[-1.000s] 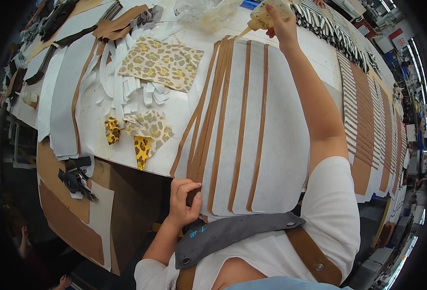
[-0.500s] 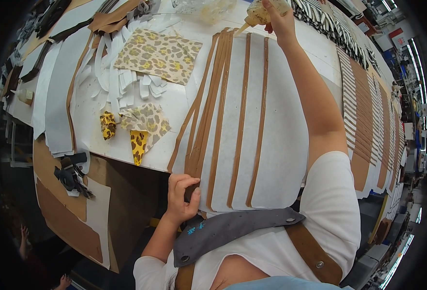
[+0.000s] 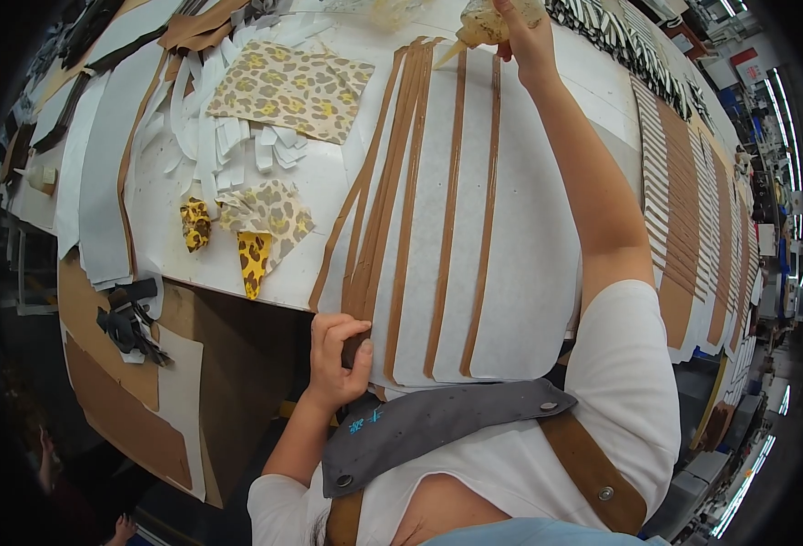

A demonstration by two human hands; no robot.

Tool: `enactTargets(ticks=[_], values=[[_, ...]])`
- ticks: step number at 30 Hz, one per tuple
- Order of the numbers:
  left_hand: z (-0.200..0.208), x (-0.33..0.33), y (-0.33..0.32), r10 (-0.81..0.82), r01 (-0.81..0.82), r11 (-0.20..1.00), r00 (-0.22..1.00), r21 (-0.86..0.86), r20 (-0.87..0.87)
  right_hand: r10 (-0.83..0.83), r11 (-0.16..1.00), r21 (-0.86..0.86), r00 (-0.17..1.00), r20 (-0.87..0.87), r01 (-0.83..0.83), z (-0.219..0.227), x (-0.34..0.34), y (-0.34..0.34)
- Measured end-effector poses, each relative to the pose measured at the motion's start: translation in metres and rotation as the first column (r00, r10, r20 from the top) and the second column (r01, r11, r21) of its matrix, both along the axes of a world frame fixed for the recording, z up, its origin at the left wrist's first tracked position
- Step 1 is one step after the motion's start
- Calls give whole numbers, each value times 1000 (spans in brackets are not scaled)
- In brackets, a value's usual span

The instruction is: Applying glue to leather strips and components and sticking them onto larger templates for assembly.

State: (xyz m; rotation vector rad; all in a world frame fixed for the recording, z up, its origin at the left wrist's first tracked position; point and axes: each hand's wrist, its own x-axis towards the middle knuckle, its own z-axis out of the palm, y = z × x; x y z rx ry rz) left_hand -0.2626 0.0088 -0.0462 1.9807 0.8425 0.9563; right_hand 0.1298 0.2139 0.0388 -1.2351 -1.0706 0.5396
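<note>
My right hand (image 3: pixel 530 47) is wrapped round a clear squeeze bottle (image 3: pixel 494 22) holding yellowish liquid, at the far end of the work. The bottle tilts, and its narrow nozzle points down-left at the far end of a brown strip (image 3: pixel 416 177). Several brown strips lie lengthwise over overlapping pale grey sheets (image 3: pixel 533 227); two farther right, one of them this strip (image 3: pixel 448 218), look shiny and wet. At the table's near edge, my left hand (image 3: pixel 336 359) is closed on the near ends of a bundle of brown strips (image 3: pixel 385 200), thumb and fingers pinching them.
Leopard-print fabric (image 3: pixel 292 91) and white scraps (image 3: pixel 228 146) lie left of the sheets. Farther left are long grey sheets (image 3: pixel 115 173) and a small bottle (image 3: pixel 42 177). Striped and brown panels (image 3: pixel 683 191) line the right side. A brown board (image 3: pixel 128 409) stands below the table's left edge.
The bottle's nozzle has come slightly toward me along the strip. My left hand keeps its hold on the strip ends. The whole view has shifted a little.
</note>
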Motion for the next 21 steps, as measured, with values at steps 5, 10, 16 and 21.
enactTargets(ticks=[5, 10, 16, 21], values=[[0, 0, 1, 0, 0, 1000, 1000, -17, 5, 24, 999, -27, 999, -31, -25, 2, -12, -14], [1, 1, 0, 3, -3, 1000, 1000, 14, 4, 28, 995, -93, 997, -79, -35, 1, -20, -28], [0, 1, 1, -3, 3, 1000, 1000, 24, 5, 53, 995, -80, 988, -147, -66, -1, -37, -49], [1, 2, 0, -7, 6, 1000, 1000, 28, 9, 48, 990, -122, 983, -175, -70, -4, -44, -67]])
